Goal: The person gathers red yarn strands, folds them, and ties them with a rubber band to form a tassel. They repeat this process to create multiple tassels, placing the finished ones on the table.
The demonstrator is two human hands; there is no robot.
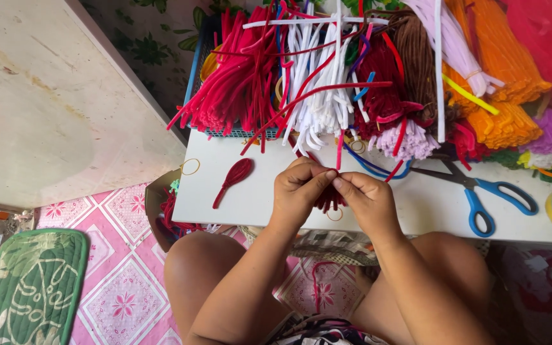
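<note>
My left hand (298,185) and my right hand (364,198) meet over the front edge of a low white table (225,204). Between the fingertips of both hands I pinch a small dark red pipe-cleaner piece (329,198), which hangs a little below my fingers. A finished dark red leaf-like shape (233,179) lies flat on the table to the left of my hands. Most of the held piece is hidden by my fingers.
Heaps of pipe cleaners fill the table's far side: red (237,83), white (317,96), brown (416,51), orange (499,64). Blue-handled scissors (480,191) lie to the right. A rubber band (190,167) sits at the left edge. A green mat (27,287) lies on the pink floor.
</note>
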